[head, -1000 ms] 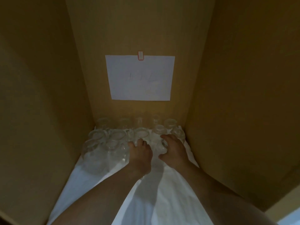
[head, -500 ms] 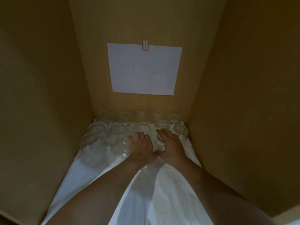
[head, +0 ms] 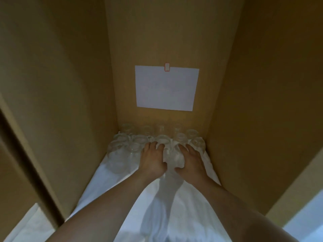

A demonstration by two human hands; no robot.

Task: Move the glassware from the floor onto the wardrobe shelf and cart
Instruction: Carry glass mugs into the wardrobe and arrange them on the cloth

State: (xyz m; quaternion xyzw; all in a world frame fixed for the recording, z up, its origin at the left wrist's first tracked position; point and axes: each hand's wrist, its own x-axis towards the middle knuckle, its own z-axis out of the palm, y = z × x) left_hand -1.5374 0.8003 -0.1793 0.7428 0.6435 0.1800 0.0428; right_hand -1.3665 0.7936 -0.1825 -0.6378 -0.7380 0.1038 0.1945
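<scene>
Clear glass jars (head: 118, 154) and cups stand packed together at the back of the wardrobe shelf (head: 108, 187), up at 12 o'clock from the two arms. They sit in rows on a white cloth (head: 188, 203) that covers the shelf. The picture is dim and a bit blurry, so it is hard to count them.

Both hands reach in side by side. A see-through glass (head: 173, 158) sits between them. The left hand (head: 153, 160) is at 9 o'clock of this glass and the right hand (head: 193, 162) is at 3 o'clock. The fingers of both hands curl round its sides, and the thumbs (head: 179, 170) bend in at the near side. It looks like the glass rests on the cloth, but I cannot tell for sure.

A bigger jar stands at 9 o'clock of the left hand, near the brown wooden side wall (head: 61, 102). A white sheet of paper (head: 166, 88) hangs on the back wall, held by a small red and white tag (head: 167, 67) at its top.
</scene>
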